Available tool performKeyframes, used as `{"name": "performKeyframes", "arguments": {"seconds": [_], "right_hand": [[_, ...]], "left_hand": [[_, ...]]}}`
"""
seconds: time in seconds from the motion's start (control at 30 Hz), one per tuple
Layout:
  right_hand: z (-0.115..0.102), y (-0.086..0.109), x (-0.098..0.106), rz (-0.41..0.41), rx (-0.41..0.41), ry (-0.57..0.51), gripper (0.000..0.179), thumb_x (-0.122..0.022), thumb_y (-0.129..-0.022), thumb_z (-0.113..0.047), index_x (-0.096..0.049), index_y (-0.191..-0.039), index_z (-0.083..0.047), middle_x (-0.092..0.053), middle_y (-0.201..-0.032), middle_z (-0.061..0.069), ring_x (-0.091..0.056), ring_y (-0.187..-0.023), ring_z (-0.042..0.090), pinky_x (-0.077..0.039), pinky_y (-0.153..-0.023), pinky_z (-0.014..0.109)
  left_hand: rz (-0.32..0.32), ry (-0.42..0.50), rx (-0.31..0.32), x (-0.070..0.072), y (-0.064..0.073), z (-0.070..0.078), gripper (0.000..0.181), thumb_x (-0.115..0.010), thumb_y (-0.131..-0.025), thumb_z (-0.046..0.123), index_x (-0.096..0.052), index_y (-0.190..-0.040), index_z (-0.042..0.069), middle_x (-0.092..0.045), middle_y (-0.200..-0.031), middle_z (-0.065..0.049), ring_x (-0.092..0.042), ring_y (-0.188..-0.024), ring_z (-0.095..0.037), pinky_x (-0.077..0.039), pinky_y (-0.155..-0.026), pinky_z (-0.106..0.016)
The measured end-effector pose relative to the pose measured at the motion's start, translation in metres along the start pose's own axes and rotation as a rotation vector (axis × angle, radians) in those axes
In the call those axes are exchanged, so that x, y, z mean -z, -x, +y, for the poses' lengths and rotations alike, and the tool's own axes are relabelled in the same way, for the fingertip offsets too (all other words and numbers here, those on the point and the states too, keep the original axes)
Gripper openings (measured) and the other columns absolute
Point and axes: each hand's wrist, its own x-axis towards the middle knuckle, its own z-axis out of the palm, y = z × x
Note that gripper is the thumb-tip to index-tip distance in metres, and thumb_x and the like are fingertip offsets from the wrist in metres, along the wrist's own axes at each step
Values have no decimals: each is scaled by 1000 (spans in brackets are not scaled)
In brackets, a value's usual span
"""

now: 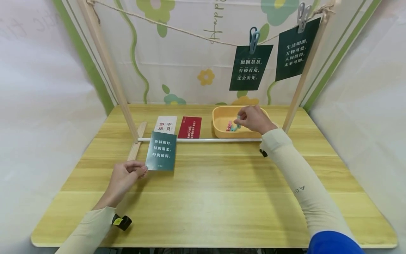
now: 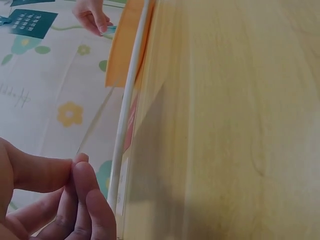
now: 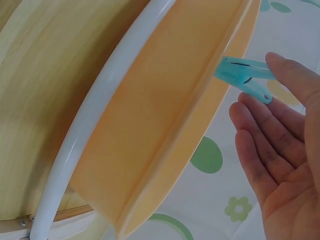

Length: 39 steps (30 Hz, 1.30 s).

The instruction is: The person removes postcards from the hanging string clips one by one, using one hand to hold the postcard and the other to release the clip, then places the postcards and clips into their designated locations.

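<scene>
My left hand [image 1: 128,176] pinches the lower left corner of a dark green card [image 1: 161,151] with white writing, held up over the table in front of the white rod. In the left wrist view the card shows nearly edge-on between thumb and fingertips. Over the yellow basket [image 1: 219,132], my right hand [image 1: 255,119] holds a light teal clothespin [image 3: 245,75] by its handle ends, between thumb and fingers. Inside the basket lie a red clothespin [image 1: 229,126] and another teal one [image 1: 233,129].
A wooden frame with a white crossbar [image 1: 206,140] carries a sagging rope [image 1: 177,29]. Two green cards hang clipped at its right, one by a blue-grey clothespin [image 1: 253,40], one by a grey clothespin [image 1: 302,17]. Behind the crossbar lie a white card [image 1: 165,124] and a red card [image 1: 190,127].
</scene>
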Motion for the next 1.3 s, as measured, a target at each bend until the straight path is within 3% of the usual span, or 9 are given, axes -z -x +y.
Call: {"name": "performKeyframes", "arguments": {"seconds": [0.37, 0.83, 1.1, 1.3], "right_hand": [[5, 2, -1, -12, -8, 30, 30, -78, -98, -27, -75, -113, -2, -77, -103, 15, -72, -88, 27, -60, -87, 48], [9, 0, -6, -31, -12, 59, 37, -78, -97, -23, -71, -121, 4, -77, -109, 19, -73, -99, 31, -59, -96, 51], [10, 0, -8, -43, -17, 68, 39, -78, -97, -25, -71, -123, 4, -78, -110, 20, -74, -102, 33, -59, -98, 53], [12, -2, -10, -48, -9, 76, 39, -78, -97, -25, -71, -121, 5, -77, -108, 20, -73, -104, 35, -58, -100, 54]], "left_hand": [[-21, -43, 54, 4, 2, -6, 30, -70, -98, 8, -70, -122, -10, -79, -93, -5, -71, -81, -8, -59, -74, -20], [-24, -64, 85, 10, 5, -15, 31, -69, -98, 7, -68, -122, -12, -80, -95, -9, -73, -82, -10, -61, -72, -23], [22, -236, 66, 14, 3, -18, 25, -70, -93, 11, -76, -111, -5, -81, -87, -6, -68, -71, -11, -56, -61, -26], [48, -347, 65, 16, 0, -19, 24, -68, -91, 13, -77, -107, -3, -78, -88, -11, -63, -66, -16, -51, -54, -30]]}}
